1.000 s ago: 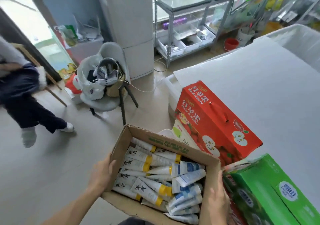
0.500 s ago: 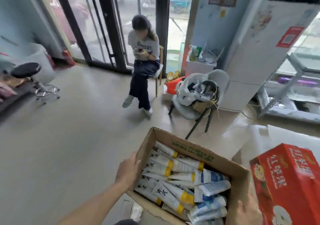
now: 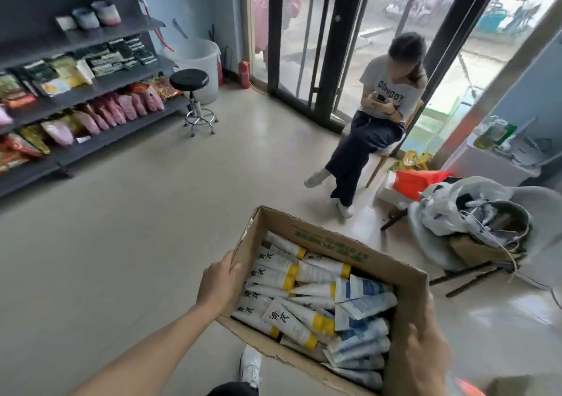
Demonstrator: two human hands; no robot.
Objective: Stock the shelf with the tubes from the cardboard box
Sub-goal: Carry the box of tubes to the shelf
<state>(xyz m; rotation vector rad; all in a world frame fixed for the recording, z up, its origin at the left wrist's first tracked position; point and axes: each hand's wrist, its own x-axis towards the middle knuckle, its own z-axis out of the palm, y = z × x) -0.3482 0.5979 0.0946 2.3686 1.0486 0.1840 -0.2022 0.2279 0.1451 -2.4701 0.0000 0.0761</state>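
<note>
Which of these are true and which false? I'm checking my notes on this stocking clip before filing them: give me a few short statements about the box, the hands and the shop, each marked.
1. Both hands hold the cardboard box, the left hand on its left wall and the right hand on its right wall. True.
2. The box is empty. False: it is full of tubes, white ones with yellow caps and blue-and-white ones.
3. The box rests on the floor. False: it is carried above the floor, with a white shoe visible beneath it.
4. The shelf at the left already carries packaged goods. True.
5. A black stool stands near the shelf's end. True.
</note>
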